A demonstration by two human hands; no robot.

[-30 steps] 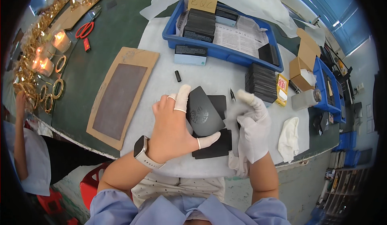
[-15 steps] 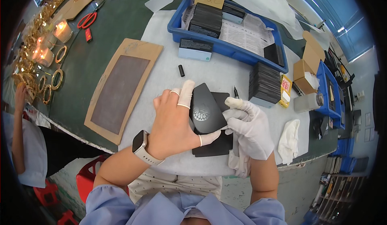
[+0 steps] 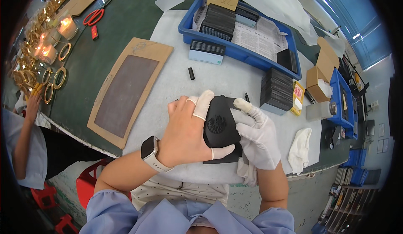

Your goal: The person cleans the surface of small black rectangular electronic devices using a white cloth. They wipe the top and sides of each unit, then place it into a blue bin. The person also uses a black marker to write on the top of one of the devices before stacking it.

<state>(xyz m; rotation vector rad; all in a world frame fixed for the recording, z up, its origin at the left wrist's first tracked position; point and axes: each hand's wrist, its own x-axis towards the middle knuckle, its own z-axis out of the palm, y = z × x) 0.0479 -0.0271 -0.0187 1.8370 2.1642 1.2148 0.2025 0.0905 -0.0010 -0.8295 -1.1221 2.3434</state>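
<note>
Between my two hands is a thin black card [image 3: 221, 112] with a round raised emblem, tilted over the table. My left hand [image 3: 184, 129], with white finger cots on the thumb and a fingertip, grips the card along its left side. At the right edge my right hand [image 3: 261, 139], in a white glove, closes its fingers on the card; those fingertips are partly hidden. Below lie more flat black pieces [image 3: 228, 158], mostly covered. A black pen [image 3: 247, 96] and its loose cap [image 3: 191, 73] rest beyond my hands.
A blue tray [image 3: 247, 54] with stacked black cards stands at the back. To its front right is another card stack [image 3: 276, 92]. A brown board [image 3: 163, 55] lies left, a white glove [image 3: 299, 148] right. Lit candles [image 3: 67, 27] and another person's hand [image 3: 32, 104] are far left.
The card has tilted between my hands, so its emblem went from bright and shiny to dark. My left hand has shifted slightly right and down.
</note>
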